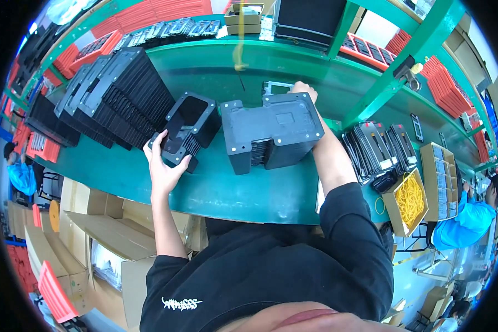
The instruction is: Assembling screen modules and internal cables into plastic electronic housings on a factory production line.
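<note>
My left hand (pixel 166 169) cups the near end of a shorter stack of black moulded trays (pixel 192 113), its thumb and fingers on either side. A dark, glossy rectangular panel lies in the top tray's recess. To the right of it stands a taller stack of similar black trays (pixel 271 122), with small round metal inserts at the corners. My right arm reaches past this stack's right side. Behind the stack, my right hand (pixel 304 90) is curled at the end of a small silvery rectangular frame (pixel 276 87); its fingertips are partly hidden.
Tall stacks of black trays (pixel 116 88) stand at the left. To the right are dark flat panels (pixel 373 149), a box of yellow rubber bands (pixel 409 202) and a divided carton (pixel 440 180). A green post (pixel 387 83) rises at the right; open cartons (pixel 113 232) sit below left.
</note>
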`<action>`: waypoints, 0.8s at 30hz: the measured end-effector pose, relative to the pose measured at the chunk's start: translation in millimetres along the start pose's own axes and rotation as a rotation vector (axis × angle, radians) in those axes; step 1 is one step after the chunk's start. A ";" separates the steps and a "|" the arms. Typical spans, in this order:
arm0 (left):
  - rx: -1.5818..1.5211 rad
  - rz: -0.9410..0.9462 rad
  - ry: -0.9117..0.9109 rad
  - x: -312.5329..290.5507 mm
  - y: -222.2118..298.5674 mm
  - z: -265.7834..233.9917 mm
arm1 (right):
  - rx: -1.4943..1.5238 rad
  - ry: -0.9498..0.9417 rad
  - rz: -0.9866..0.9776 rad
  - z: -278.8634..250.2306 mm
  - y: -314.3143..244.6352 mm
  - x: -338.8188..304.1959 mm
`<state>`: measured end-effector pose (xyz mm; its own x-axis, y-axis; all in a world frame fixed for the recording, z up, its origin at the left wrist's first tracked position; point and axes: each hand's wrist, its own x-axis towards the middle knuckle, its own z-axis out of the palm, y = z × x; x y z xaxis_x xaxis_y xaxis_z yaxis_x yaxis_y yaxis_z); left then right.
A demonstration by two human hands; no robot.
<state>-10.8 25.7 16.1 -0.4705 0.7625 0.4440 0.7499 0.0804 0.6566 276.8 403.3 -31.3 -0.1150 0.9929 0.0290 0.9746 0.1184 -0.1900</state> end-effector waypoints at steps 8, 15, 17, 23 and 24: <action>0.011 -0.023 -0.071 -0.3 6.4 -8.2 | 0.265 0.010 0.094 -69.6 61.8 6.3; 0.100 0.157 0.128 12.4 65.0 -29.6 | 0.727 0.289 -0.107 -201.5 65.1 -141.1; -0.139 0.352 -0.050 28.2 81.2 -21.1 | 0.610 0.233 -0.184 -215.1 26.2 -180.4; -0.027 0.519 -0.137 27.8 137.7 7.2 | 0.125 0.263 -0.414 -182.1 -42.8 -220.6; -0.009 0.547 -0.144 27.4 141.7 10.0 | 0.109 0.298 -0.435 -180.4 -45.5 -224.5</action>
<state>87.3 64.5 115.2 0.0540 0.7718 0.6335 0.8622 -0.3561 0.3603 293.0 173.8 147.9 -0.4288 0.8092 0.4016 0.8218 0.5341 -0.1986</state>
